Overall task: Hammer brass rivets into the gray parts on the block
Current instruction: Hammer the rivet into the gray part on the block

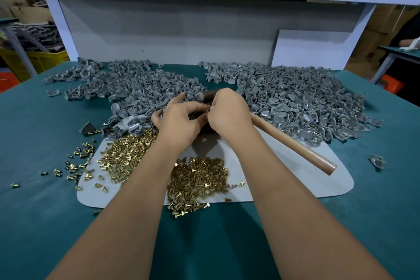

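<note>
Pinching something hidden, both hands [181,120] meet — hammer [293,143] beneath right grip.

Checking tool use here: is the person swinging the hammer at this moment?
No: the hammer lies on the table behind the right hand, and both hands pinch something small.

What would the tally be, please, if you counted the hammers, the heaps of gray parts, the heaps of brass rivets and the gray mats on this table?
Hammer: 1
Heaps of gray parts: 2, a left heap and a right heap
Heaps of brass rivets: 2, a left rivet heap and a near rivet heap
Gray mat: 1
Total: 6
</note>
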